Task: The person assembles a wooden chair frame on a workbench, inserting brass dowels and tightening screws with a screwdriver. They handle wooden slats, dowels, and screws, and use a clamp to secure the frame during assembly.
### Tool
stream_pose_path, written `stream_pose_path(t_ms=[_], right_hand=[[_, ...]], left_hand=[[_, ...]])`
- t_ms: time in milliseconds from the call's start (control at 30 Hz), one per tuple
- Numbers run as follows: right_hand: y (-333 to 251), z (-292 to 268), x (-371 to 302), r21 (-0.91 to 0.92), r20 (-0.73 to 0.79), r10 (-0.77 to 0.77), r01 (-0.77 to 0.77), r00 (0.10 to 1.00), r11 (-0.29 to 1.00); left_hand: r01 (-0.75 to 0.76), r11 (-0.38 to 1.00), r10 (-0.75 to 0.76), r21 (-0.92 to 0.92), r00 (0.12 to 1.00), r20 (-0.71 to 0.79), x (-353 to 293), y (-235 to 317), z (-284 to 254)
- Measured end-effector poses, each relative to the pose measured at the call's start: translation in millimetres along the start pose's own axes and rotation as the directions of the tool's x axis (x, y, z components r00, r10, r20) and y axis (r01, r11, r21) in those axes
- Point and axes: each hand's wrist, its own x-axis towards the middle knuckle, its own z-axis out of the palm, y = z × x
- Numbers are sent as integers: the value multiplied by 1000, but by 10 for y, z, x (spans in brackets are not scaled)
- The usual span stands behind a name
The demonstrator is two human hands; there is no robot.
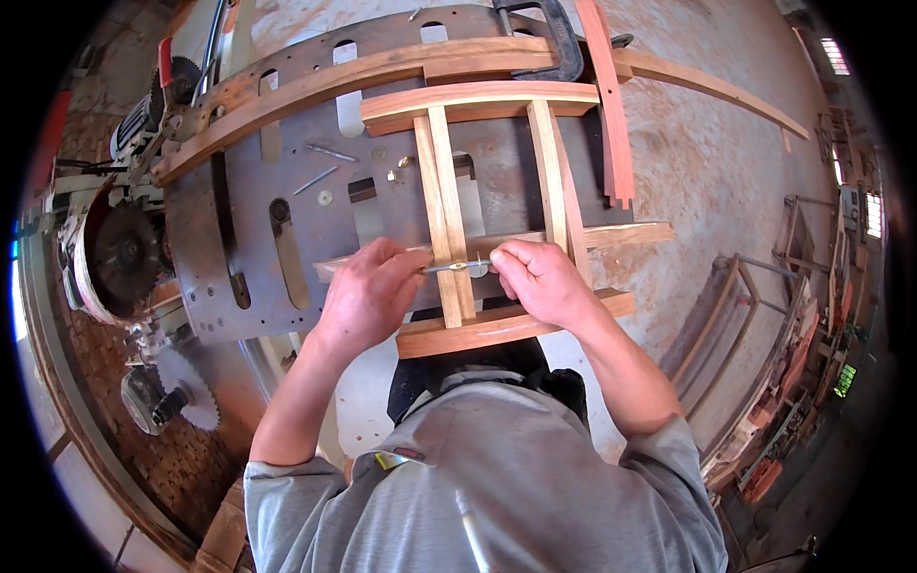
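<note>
A thin metal rod with a brass-coloured fitting (pixel 458 266) spans the gap between my hands, above the wooden frame. My left hand (pixel 368 291) pinches its left end, fingers closed. At the other end, the fingertips of my right hand (pixel 543 282) are closed on it too. Below lies the frame: a long far rail (pixel 478 93), a near rail (pixel 516 323), and upright slats (pixel 447 210) joining them. On the dark metal table (pixel 315 248), left of the frame, are two slim rods (pixel 314 180), small brass pieces (pixel 392 176) and a round washer (pixel 325 198).
A long wooden bar (pixel 315 100) crosses the table's far side, with a black C-clamp (pixel 564 48) on it. One reddish board (pixel 608 115) stands at the frame's right. Circular saw blades (pixel 129 246) are at the left. Wood pieces (pixel 764 420) lie stacked at the right.
</note>
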Motion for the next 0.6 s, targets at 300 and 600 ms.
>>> stream_pose_path(t_ms=[300, 600], right_hand=[[47, 57, -60, 158, -57, 51, -41, 997, 987], [109, 53, -88, 92, -66, 29, -22, 997, 996]], left_hand=[[126, 990, -126, -65, 992, 0, -20, 44, 56], [94, 993, -95, -74, 995, -15, -16, 65, 92]])
